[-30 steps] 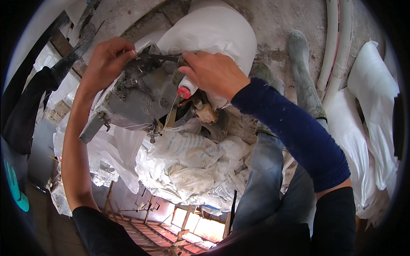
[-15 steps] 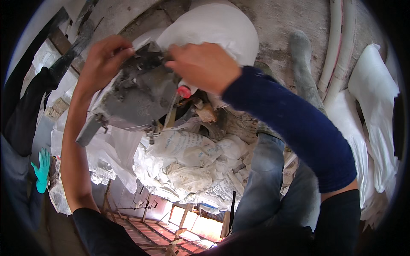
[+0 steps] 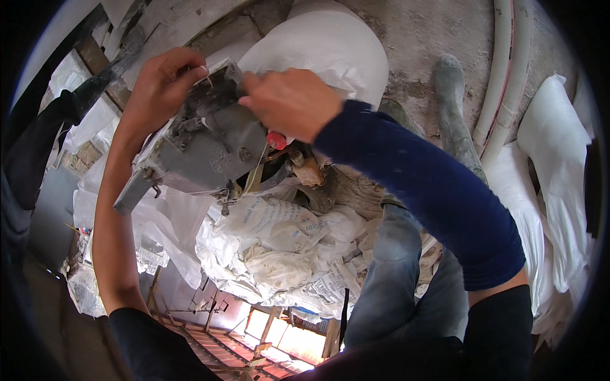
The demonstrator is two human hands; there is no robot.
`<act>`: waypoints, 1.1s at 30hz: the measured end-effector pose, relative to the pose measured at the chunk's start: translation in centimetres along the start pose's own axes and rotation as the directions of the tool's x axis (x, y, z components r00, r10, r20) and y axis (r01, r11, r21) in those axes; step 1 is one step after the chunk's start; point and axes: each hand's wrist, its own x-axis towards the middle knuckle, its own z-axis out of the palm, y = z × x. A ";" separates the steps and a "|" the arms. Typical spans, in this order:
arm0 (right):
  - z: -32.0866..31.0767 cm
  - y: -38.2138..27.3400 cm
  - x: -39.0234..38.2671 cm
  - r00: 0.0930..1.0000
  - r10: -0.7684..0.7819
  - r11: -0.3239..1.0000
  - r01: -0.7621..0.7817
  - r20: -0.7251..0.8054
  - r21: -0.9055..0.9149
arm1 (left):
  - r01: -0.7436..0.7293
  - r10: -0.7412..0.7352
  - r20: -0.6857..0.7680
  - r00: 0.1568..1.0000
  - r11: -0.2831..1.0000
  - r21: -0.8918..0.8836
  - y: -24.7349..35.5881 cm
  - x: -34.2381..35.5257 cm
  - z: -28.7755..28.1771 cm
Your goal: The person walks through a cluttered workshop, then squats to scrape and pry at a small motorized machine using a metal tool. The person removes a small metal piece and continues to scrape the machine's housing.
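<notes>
A grey metal machine [image 3: 197, 152] that looks like a portable bag sewing machine lies tilted between my hands, with dusty workings at its far end. My left hand [image 3: 166, 79] is closed, thumb and fingertips pinching a white thread [image 3: 208, 74] above that end. My right hand [image 3: 289, 100], a little blurred, has its fingers curled at the machine's far right corner; what they grip is hidden. Below my right hand sits a red round cap or spool end [image 3: 276, 140]. A thin thread runs down from near it along the machine's right side.
A full white sack [image 3: 324, 47] stands behind the machine. Crumpled white bags [image 3: 279, 254] lie nearer me. Pale pipes [image 3: 502, 82] and more white sacks [image 3: 556, 184] are at right. A person's dark sleeve [image 3: 38, 152] shows at the left edge. Worn grey boots [image 3: 454, 108] stand right of centre.
My right hand has shifted slightly left and toward me. White thread now shows at my left fingertips. The teal-gloved hand at the left has gone out of sight.
</notes>
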 end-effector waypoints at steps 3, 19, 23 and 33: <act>-0.7 0.1 -0.9 0.994 0.035 0.999 -0.037 0.101 0.014 | 0.086 -0.086 0.008 0.996 0.995 0.055 0.7 -0.3 -0.2; -5.5 1.6 -7.9 0.914 0.404 0.892 -0.400 0.027 0.208 | 0.237 -0.418 -0.113 0.901 0.695 -0.679 -7.4 -1.9 0.2; -5.5 2.2 -9.6 0.867 0.497 0.838 -0.490 0.035 0.239 | 0.217 -0.505 -0.014 0.863 0.396 -0.892 -8.8 -4.3 1.2; -5.7 0.7 -9.5 0.906 0.417 0.864 -0.421 0.074 0.277 | 0.295 -0.756 -0.481 0.444 0.630 -0.718 -11.1 -6.8 1.7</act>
